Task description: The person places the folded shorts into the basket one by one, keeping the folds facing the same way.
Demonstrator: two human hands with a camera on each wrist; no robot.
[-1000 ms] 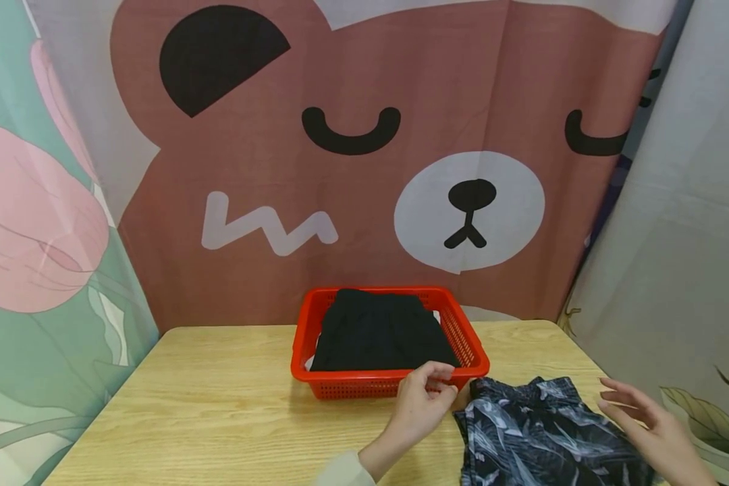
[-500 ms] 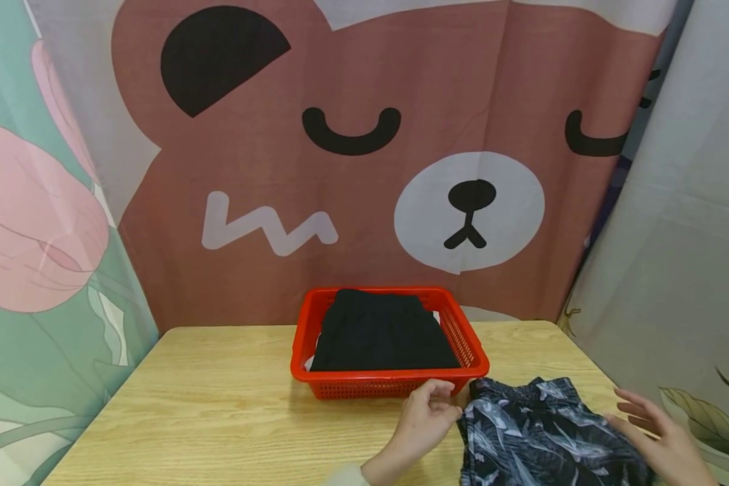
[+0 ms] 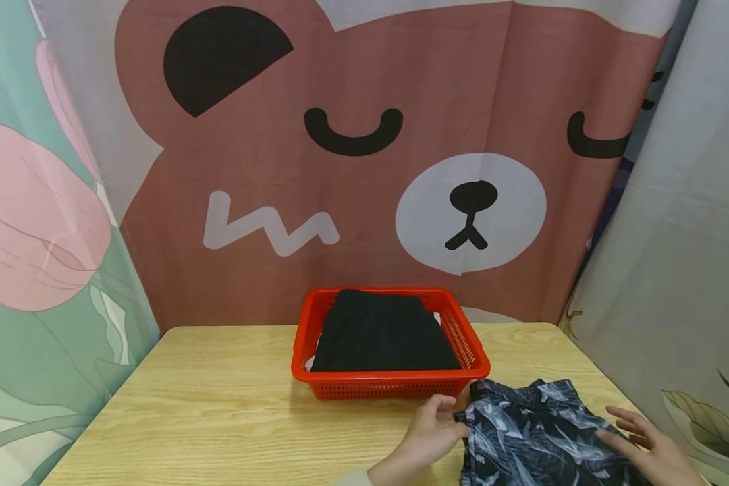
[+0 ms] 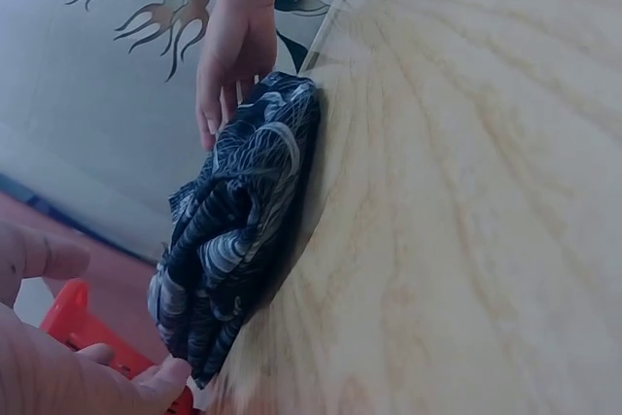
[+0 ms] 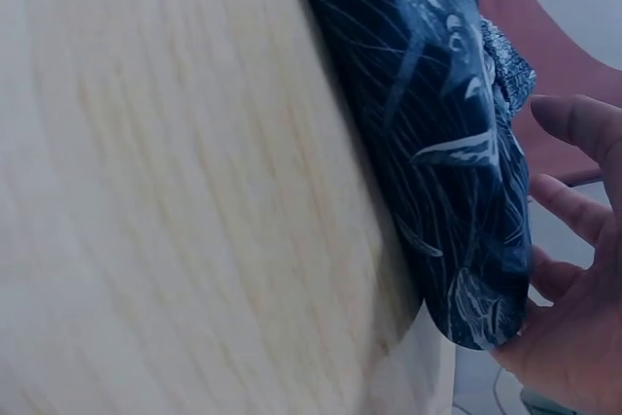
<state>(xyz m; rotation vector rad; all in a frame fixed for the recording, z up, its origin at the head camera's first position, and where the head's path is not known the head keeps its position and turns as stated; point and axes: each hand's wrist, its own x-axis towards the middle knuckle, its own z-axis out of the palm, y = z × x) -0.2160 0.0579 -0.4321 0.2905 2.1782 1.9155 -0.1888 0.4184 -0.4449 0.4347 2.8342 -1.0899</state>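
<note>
A folded pair of dark shorts (image 3: pixel 541 432) with a grey-white leaf print lies on the table at the right front, gathered at the waistband. At its left edge is my left hand (image 3: pixel 428 432), with the thumb right at the cloth and the index finger held apart from it; the left wrist view shows the thumb (image 4: pixel 165 381) by the lower end of the bundle. On the opposite side my right hand (image 3: pixel 653 445) has its fingers loosely extended, the thumb over the shorts' right edge. In the right wrist view this hand (image 5: pixel 573 289) lies alongside the folded edge of the shorts (image 5: pixel 428 123).
A red plastic basket (image 3: pixel 370 385) stands behind the left hand, near the back of the wooden table (image 3: pixel 219 398). Folded black clothing (image 3: pixel 383 331) lies in it over something white. A bear-print curtain (image 3: pixel 364 202) hangs behind the table, with a pale curtain (image 3: pixel 674 236) at the right.
My left hand has come down and slightly right, from the basket's front rim to the shorts' left edge. The right hand has moved a little lower beside the shorts. The shorts look almost unchanged.
</note>
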